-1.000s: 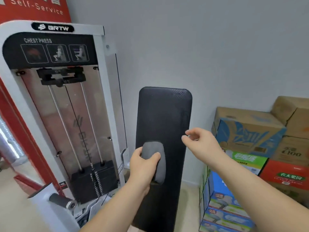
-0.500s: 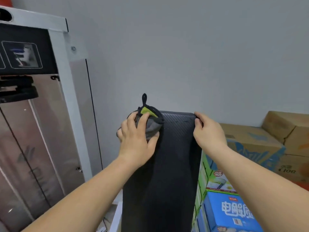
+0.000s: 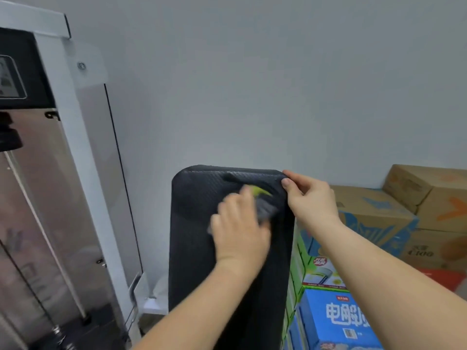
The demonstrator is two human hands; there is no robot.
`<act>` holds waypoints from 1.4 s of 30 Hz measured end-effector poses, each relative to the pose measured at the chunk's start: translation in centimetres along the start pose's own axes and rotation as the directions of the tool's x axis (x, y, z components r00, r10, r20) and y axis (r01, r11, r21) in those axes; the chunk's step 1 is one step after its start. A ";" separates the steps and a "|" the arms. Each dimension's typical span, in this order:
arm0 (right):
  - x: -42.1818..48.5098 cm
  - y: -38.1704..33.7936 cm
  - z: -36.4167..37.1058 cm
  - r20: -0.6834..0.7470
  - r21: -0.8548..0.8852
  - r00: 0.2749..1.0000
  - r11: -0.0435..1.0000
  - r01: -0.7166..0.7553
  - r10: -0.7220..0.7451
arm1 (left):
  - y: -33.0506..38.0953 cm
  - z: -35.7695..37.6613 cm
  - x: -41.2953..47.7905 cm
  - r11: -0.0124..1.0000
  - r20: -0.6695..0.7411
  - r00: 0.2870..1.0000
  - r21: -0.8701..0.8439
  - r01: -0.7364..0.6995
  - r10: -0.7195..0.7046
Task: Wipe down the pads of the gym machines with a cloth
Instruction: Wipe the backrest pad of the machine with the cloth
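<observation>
Now, 4 items.
Pad (image 3: 202, 248): black, upright, long axis vertical; most of face lies below L hand.
R hand (image 3: 308, 198): pinches pad top-R corner, prob. steadying.
L hand (image 3: 240, 231): curled over cloth, blurred.
Cloth (image 3: 265, 205): grey/green, pressed on pad near top.

A plain pale-grey wall (image 3: 252, 84) — stacked cardboard boxes (image 3: 364, 198) and blue cartons (image 3: 336, 322) against its right side.

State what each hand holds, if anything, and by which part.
The right hand grips the black back pad by its top right corner, thumb on the front. The left hand presses a grey-green cloth against the pad; blur hides its grip.
</observation>
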State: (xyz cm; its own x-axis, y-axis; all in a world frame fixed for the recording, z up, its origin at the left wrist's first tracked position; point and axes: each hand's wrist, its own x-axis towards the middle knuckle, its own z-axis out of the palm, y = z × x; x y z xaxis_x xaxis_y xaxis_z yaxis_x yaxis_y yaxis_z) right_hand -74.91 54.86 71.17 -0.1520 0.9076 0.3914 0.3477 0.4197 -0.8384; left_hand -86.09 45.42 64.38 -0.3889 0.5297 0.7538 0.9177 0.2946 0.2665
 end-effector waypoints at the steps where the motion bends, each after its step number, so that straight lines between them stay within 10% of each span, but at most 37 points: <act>1: 0.0 -0.1 -0.2 -0.003 -0.020 1.000 1.000 0.011 -0.011 | 0.4 0.5 -1.5 0.974 0.051 0.974 0.040 -0.223 0.220; 5: -0.1 -0.3 -0.5 0.056 -0.045 0.998 0.999 0.005 -0.002 | -3.6 -0.5 -0.5 0.812 0.059 0.813 0.047 -0.581 0.579; 9: -0.3 -0.3 0.0 0.037 -0.054 0.999 0.998 -0.017 0.019 | -9.0 -3.2 4.2 0.991 -0.162 0.977 0.028 -0.134 0.137; 13: -0.6 -0.4 0.2 0.021 -0.069 1.000 0.997 -0.019 0.020 | -6.7 -2.2 0.1 0.960 -0.071 0.961 -0.096 0.262 -0.269; 19: -0.7 -0.5 0.1 0.038 -0.058 0.999 0.998 -0.029 0.031 | -8.4 -1.3 -4.8 0.898 0.122 0.892 0.012 -0.440 0.435; 25: -0.7 -0.8 -0.5 0.123 -0.074 0.991 0.996 -0.045 0.054 | -3.3 -3.4 8.3 0.999 -0.074 0.997 -0.044 0.028 -0.031; 31: -0.9 -0.5 -1.9 0.358 0.373 0.904 0.852 -0.367 0.233 | 3.3 0.4 4.3 0.974 -0.036 0.975 -0.045 -0.220 0.219; 33: -1.5 0.3 -2.6 0.376 0.454 0.866 0.750 -0.482 0.329 | 2.0 0.6 2.5 0.901 0.001 0.903 -0.064 -0.429 0.430; 37: -2.7 1.9 -3.5 0.329 0.368 0.856 0.780 -0.506 0.400 | -1.4 -1.6 4.3 0.526 0.140 0.527 0.046 -0.849 0.838; 42: -2.6 0.5 -3.8 0.191 0.106 0.952 0.960 -0.261 0.238 | -0.9 -3.8 9.2 0.990 0.042 0.990 -0.061 -0.129 0.132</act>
State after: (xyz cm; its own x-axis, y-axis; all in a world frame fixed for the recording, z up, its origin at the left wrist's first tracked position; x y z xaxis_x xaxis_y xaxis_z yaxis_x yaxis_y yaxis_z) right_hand -70.81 52.66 71.12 -0.2385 0.9659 0.1009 0.2751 0.1668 -0.9468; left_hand -90.19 46.99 73.32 -0.2673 0.5972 0.7562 0.9635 0.1746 0.2027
